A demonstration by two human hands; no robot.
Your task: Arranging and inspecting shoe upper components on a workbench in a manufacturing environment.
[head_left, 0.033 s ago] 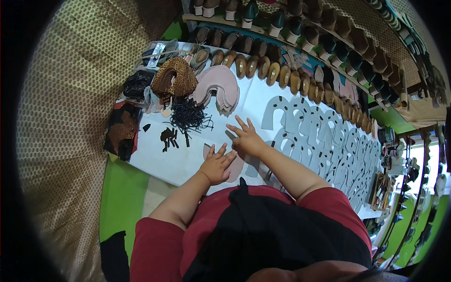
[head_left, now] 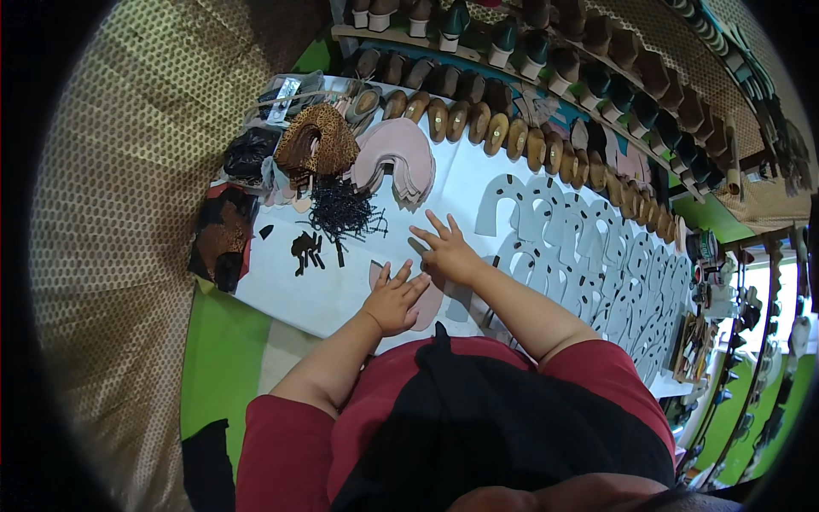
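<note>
A curved pink shoe-upper piece lies on the white table near its front edge, partly hidden by my hands. My left hand rests flat on it, fingers spread. Just to the right and farther up, my right hand has its fingers apart above the table beside the piece's upper end; its underside is hidden. Neither hand visibly grips anything. Beyond them sits a stack of pink horseshoe-shaped pieces. To its left are a leopard-print stack, a tangled heap of thin black strips and small dark strips.
Many grey horseshoe-shaped pieces with small dark patches cover the table's right side. Brown shoe lasts line the back edge, below shelves of more lasts. A black plastic bag and dark scraps are at the left.
</note>
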